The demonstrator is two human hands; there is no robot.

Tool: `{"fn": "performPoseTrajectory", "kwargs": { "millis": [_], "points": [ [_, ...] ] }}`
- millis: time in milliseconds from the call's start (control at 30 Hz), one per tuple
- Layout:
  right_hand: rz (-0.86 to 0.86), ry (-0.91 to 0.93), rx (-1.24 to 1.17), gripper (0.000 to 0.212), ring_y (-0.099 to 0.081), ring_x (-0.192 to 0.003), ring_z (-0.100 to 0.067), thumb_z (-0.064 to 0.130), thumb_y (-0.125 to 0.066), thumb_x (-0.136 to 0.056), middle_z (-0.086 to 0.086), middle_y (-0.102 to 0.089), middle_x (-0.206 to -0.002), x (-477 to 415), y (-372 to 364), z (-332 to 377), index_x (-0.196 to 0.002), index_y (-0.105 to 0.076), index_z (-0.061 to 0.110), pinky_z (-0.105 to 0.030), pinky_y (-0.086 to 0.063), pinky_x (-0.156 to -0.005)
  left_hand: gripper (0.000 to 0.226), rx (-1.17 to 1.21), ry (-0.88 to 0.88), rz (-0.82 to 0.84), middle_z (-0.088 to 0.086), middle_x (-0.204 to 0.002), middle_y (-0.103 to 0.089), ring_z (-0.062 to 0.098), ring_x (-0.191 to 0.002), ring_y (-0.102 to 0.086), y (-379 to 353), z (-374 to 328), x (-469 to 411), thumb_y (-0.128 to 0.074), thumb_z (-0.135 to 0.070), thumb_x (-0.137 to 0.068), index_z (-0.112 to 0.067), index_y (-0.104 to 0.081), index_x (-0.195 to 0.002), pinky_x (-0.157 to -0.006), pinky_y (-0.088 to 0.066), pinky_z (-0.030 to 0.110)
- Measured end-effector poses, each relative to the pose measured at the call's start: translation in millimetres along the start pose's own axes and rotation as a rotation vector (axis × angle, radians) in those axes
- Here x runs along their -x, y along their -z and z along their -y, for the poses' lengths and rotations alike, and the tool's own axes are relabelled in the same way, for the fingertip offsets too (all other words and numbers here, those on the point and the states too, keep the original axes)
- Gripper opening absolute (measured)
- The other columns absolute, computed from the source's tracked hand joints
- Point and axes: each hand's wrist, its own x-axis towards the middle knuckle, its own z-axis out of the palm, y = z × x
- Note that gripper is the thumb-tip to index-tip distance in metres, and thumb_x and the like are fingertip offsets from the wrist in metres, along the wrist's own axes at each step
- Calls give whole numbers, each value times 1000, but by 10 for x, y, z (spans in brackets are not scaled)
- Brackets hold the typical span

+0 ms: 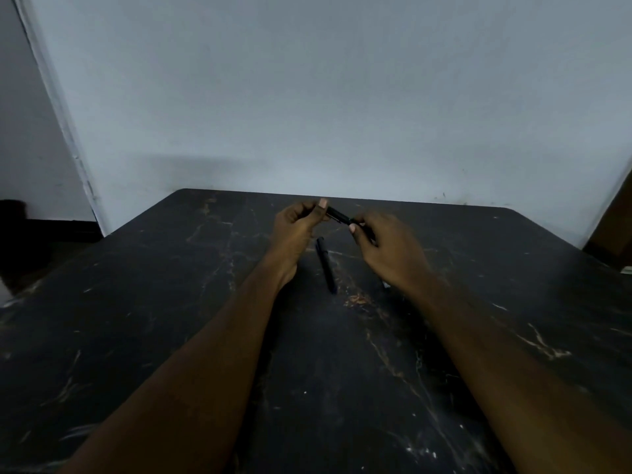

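Head view — both hands hold one black pen (338, 215) above the dark table (136, 336).
Left hand (295, 227) and right hand (386, 248) pinch its ends with curled fingers; a second pen (326, 265) lies below on the table.

A bare, dim indoor room, home or office unclear: a dark marble-patterned table (136, 319) stands against a plain pale wall (307, 97), white corner trim (58, 107) far left, a held pen (338, 215) above a lying pen (326, 265)

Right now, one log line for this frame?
left hand: pinches black pen | right hand: pinches its other end | second pen: lies on table below | phase: two-handed hold
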Motion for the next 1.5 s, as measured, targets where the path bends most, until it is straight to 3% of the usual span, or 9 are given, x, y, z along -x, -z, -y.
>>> {"fn": "performPoseTrajectory", "kwargs": {
  "millis": [233, 533, 833, 1000, 1133, 1200, 1267, 1400, 1500],
  "points": [
    [9, 23, 34, 22, -50, -75, -14, 34, -44, -101, 5, -53, -87, 2, -26, 91, -104, -60, 19, -27, -31, -58, 26, 9, -24, 50, -5, -82, -68, -14, -58, -57, -34, 10, 18, -62, -21, -94, 1, -71, -106, -54, -40, 0],
    [-80, 6, 10, 24, -51, -57, -11, 37, -48, -97, 10, -56, -65, -17, -26, 118, -101, -69, 25, -25, -30, -50, 26, 27, -10, 58, -1, -86, -70, -13, -65, -61, -13, 23, 5, -62, -21, -94, 1, -71, -105, -57, -42, 1],
    [-85, -63, -11, 34, -53, -57, -11, 49, -44, -98, 10, -59, -67, 23, -60, 130, -117, -66, 31, -25, -34, -53, 26, -7, -13, 28, -8, -78, -68, -13, -57, -55, -13, -11, 15, -60, -25, -95, -3, -72, -102, -57, -42, 7],
    [-56, -131, 54, 35, -55, -60, -13, 52, -46, -95, 8, -57, -64, 67, -40, 83, -95, -69, 24, -24, -35, -54, 25, 31, 45, -184, -3, -84, -68, -3, -60, -56, 94, -26, -63, -56, -28, -97, -6, -69, -97, -52, -43, 10],
    [-67, -190, 72, 32, -54, -59, -14, 47, -50, -94, 7, -52, -60, 73, -25, 14, -77, -58, 21, -24, -32, -51, 37, -396, 48, -269, 3, -85, -71, 10, -68, -58, 288, 97, -161, -52, -39, -97, -13, -74, -82, -64, -49, 24],
    [-63, -206, 56, 28, -52, -58, -13, 45, -51, -94, 8, -51, -61, 66, -21, 23, -77, -56, 24, -23, -31, -50, 39, -726, 42, -199, -1, -89, -72, 15, -80, -64, 375, 172, -183, -49, -49, -94, -20, -74, -83, -87, -50, 38],
    [-63, -209, 40, 23, -53, -60, -13, 43, -52, -94, 9, -52, -63, 70, -9, 38, -80, -56, 26, -22, -30, -50, 38, -968, 45, -131, -1, -105, -72, 23, -106, -61, 413, 185, -168, -49, -53, -92, -25, -76, -96, -104, -39, 46],
    [-82, -231, -17, 24, -55, -63, -11, 38, -53, -93, 4, -62, -78, 62, 25, 36, -111, -61, 23, -23, -34, -53, 42, -1113, 107, -85, 5, -127, -64, 29, -131, -41, 459, 151, -138, -51, -56, -92, -26, -73, -110, -108, -25, 45],
    [-95, -256, -68, 16, -52, -60, -13, 35, -54, -93, 4, -57, -71, 56, 33, 10, -98, -53, 19, -24, -31, -50, 41, -1116, 152, -86, 4, -132, -61, 30, -135, -34, 502, 150, -139, -54, -57, -89, -29, -72, -113, -107, -24, 45]
  ]
}}
